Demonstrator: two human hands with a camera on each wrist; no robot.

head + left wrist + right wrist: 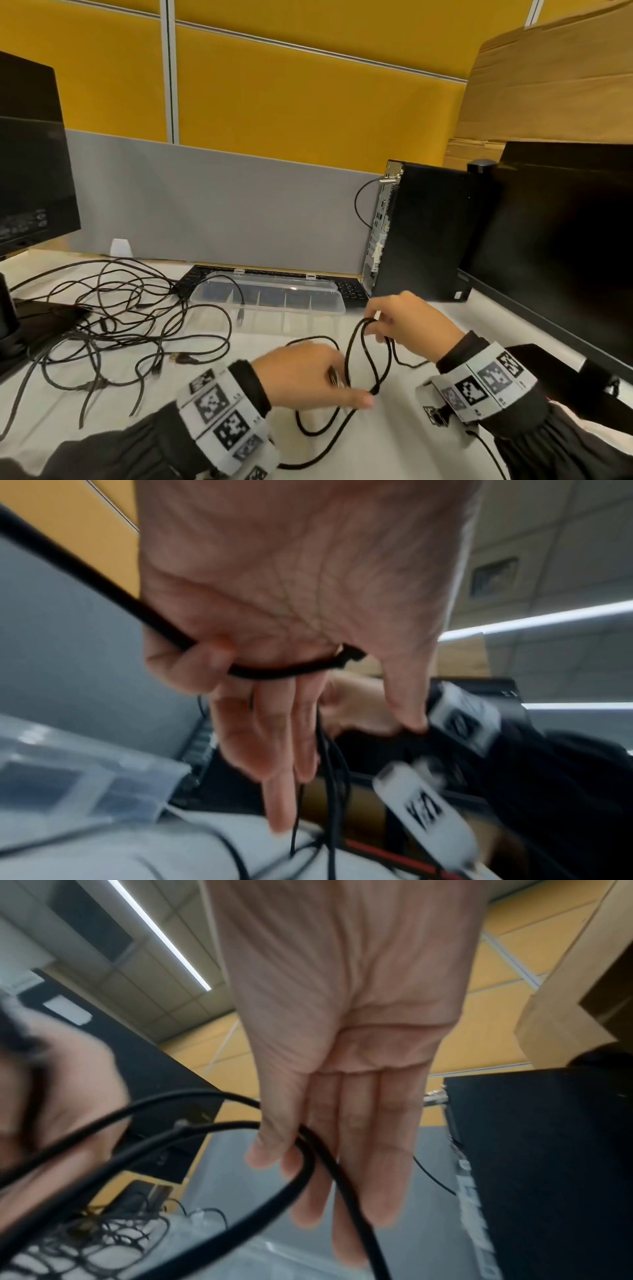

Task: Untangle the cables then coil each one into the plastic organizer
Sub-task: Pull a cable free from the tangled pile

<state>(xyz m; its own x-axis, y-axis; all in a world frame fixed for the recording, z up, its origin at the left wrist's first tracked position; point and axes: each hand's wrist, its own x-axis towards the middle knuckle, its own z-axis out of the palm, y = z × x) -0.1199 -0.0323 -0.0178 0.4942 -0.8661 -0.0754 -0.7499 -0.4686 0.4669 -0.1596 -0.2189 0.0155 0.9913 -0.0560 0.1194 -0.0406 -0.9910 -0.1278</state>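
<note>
A black cable [346, 356] hangs in loops between my two hands above the white desk. My right hand [376, 325] pinches the top of the loops between thumb and fingers [342, 1150], and the strands [192, 1094] arc away from it. Lower and to the left, my left hand [346, 380] holds the same cable [274, 673]; its little finger curls round the cable, and a connector end lies against the palm. The rest of this cable trails on the desk toward me. A clear plastic organizer [339, 305] lies open behind the hands, with one cable's plug hanging into its left end.
A tangle of several black cables [130, 318] sprawls over the left of the desk. A black keyboard [346, 291] lies behind the organizer. A PC tower [421, 233] stands at the back right, beside a monitor [561, 246]. Another monitor [30, 171] stands at the left.
</note>
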